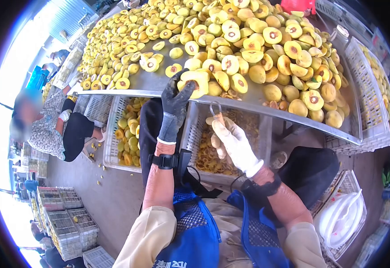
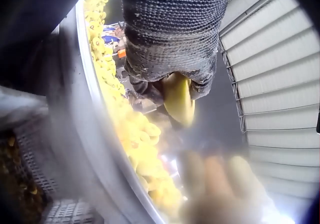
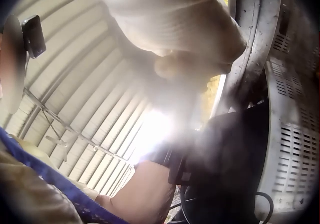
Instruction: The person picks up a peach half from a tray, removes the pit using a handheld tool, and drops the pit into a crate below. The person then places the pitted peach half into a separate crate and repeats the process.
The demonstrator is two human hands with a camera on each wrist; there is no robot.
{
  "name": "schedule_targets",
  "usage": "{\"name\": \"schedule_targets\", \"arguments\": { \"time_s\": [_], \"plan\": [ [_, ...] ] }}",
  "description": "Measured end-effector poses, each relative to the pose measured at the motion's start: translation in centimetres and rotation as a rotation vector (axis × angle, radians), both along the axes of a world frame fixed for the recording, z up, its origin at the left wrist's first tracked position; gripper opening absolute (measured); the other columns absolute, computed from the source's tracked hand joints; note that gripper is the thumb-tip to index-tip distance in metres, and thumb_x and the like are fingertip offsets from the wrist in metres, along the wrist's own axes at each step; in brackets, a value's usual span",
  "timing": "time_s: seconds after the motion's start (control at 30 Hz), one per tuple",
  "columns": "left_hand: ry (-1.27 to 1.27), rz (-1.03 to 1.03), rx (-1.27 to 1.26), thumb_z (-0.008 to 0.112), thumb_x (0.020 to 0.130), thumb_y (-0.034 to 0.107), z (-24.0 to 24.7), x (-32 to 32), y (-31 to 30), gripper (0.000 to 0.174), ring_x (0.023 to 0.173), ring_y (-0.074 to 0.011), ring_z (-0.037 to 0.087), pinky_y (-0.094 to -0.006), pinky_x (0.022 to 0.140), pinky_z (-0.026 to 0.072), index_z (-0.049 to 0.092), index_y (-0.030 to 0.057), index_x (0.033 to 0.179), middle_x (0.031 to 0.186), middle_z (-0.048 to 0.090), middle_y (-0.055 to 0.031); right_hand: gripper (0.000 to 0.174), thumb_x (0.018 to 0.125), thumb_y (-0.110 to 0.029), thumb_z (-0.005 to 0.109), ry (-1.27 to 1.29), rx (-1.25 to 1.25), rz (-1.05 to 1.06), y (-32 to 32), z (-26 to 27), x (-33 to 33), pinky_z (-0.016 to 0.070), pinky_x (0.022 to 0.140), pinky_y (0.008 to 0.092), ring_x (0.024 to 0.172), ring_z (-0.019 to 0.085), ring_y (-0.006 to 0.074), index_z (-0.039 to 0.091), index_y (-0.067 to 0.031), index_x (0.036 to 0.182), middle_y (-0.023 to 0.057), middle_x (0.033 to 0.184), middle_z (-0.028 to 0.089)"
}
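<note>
Through the head view, I see a person at a metal desk [image 1: 257, 96] heaped with a pile of halved yellow fruit [image 1: 230, 49]. The left grip [image 1: 173, 100], in a dark grey glove, grasps one fruit half [image 1: 200, 89] at the front edge, its cut face showing; the right grip [image 1: 235, 143], white-gloved, is clenched round a metal loop tool [image 1: 220, 108], just apart from the fruit. What worries me is the left thumb [image 1: 187, 89] lying across the brown centre: were the loop to skid on the flesh, it could catch that thumb. A loose hold might also let the half tip into the crate [image 1: 189, 134] of scraps below. On the blue vest [image 1: 195, 228] are pale characters [image 1: 170, 264], cut off too low to read; the black wrist device [image 1: 164, 161] carries no legible brand.

Through the left wrist view, the half sits edge-on between grey fingers, blurred pale fingers opposite.

Through the right wrist view, the white glove is curled, but with this glare I can't make out the tool, nor any lettering.
</note>
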State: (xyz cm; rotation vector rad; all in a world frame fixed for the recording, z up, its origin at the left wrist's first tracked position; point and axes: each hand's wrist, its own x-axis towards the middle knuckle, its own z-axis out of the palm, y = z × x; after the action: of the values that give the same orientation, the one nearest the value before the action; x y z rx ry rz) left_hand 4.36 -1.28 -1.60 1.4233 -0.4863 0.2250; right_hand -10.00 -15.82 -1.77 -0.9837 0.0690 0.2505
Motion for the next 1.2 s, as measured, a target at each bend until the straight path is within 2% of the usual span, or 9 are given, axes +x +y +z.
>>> {"name": "schedule_targets", "arguments": {
  "time_s": [0.27,0.4,0.47,0.53,0.67,0.77,0.87,1.07,1.2],
  "plan": [
    [0.282,-0.241,-0.178,0.061,0.086,0.002,-0.3,-2.7,-1.6,0.025,0.103,-0.0255,0.059,-0.0332,0.089,0.0509,0.060,0.0004,0.112,0.116,0.056,-0.0147,0.032,0.094,-0.035,0.053,-0.047,-0.069,-0.113,-0.6,0.8,0.2,0.0338,0.038,0.0173,0.042,0.043,0.0031,0.052,-0.0071,0.110,-0.0017,0.065,0.053],
    [-0.423,-0.040,0.402,0.063,0.084,-0.002,-0.1,-4.2,-1.9,0.035,0.109,-0.0234,0.056,-0.0341,0.092,0.0493,0.056,0.0011,0.117,0.116,0.055,-0.0141,0.034,0.094,-0.036,0.053,-0.031,-0.082,-0.199,-1.3,1.5,0.5,0.0332,0.035,0.0174,0.041,0.044,0.0029,0.053,-0.0066,0.110,-0.0015,0.064,0.054],
    [0.041,-0.276,0.004,0.065,0.082,0.000,0.3,-4.8,-2.5,0.052,0.113,-0.0227,0.053,-0.0322,0.097,0.0442,0.043,0.0013,0.129,0.121,0.053,-0.0142,0.034,0.094,-0.037,0.053,-0.034,-0.077,-0.218,-1.9,1.3,0.6,0.0329,0.035,0.0174,0.040,0.044,0.0031,0.053,-0.0066,0.108,-0.0015,0.063,0.054],
    [-0.242,-0.039,0.494,0.067,0.081,0.002,-1.4,-3.6,-1.3,0.058,0.114,-0.0226,0.052,-0.0309,0.098,0.0419,0.038,-0.0001,0.131,0.125,0.051,-0.0150,0.033,0.093,-0.038,0.054,-0.011,-0.106,-0.234,-2.2,1.9,0.5,0.0327,0.034,0.0177,0.040,0.044,0.0035,0.054,-0.0067,0.104,-0.0014,0.063,0.054],
    [-0.264,0.029,0.590,0.067,0.083,0.007,-2.1,-4.1,-1.2,0.052,0.116,-0.0216,0.051,-0.0314,0.099,0.0401,0.039,-0.0014,0.126,0.126,0.051,-0.0154,0.032,0.093,-0.037,0.054,-0.004,-0.124,-0.261,-2.4,1.5,0.7,0.0322,0.033,0.0184,0.039,0.044,0.0039,0.053,-0.0066,0.103,-0.0010,0.063,0.053],
    [-0.333,-0.173,0.283,0.067,0.083,0.011,-1.4,-4.8,-1.8,0.048,0.112,-0.0219,0.054,-0.0328,0.097,0.0423,0.042,-0.0005,0.123,0.120,0.055,-0.0144,0.033,0.093,-0.037,0.054,-0.002,-0.157,-0.272,-2.7,0.9,1.1,0.0317,0.032,0.0188,0.039,0.044,0.0041,0.052,-0.0062,0.104,-0.0007,0.063,0.053],
    [-0.310,-0.112,0.355,0.067,0.080,0.004,0.5,-6.0,-2.1,0.039,0.111,-0.0260,0.056,-0.0325,0.096,0.0425,0.051,-0.0029,0.115,0.119,0.057,-0.0204,0.034,0.092,-0.037,0.055,-0.007,-0.184,-0.288,-3.0,1.1,1.1,0.0316,0.032,0.0191,0.038,0.044,0.0045,0.051,-0.0056,0.105,-0.0004,0.063,0.053],
    [-0.364,0.251,0.554,0.076,0.070,0.012,0.0,-5.6,-2.3,0.045,0.092,-0.0263,0.065,-0.0343,0.083,0.0497,0.057,-0.0006,0.108,0.099,0.066,-0.0152,0.032,0.093,-0.033,0.056,-0.017,-0.337,-0.286,-2.7,2.6,0.4,0.0364,0.037,0.0211,0.042,0.049,0.0065,0.053,-0.0030,0.103,0.0019,0.063,0.055],
    [-0.282,0.133,0.397,0.077,0.067,0.009,-2.0,-4.7,-2.0,0.057,0.104,-0.0234,0.059,-0.0334,0.091,0.0464,0.052,-0.0007,0.118,0.113,0.060,-0.0138,0.028,0.092,-0.030,0.057,-0.178,-0.627,-0.235,-2.0,2.1,0.2,0.0431,0.044,0.0286,0.048,0.056,0.0160,0.054,-0.0017,0.095,0.0086,0.062,0.056]
  ]
}}
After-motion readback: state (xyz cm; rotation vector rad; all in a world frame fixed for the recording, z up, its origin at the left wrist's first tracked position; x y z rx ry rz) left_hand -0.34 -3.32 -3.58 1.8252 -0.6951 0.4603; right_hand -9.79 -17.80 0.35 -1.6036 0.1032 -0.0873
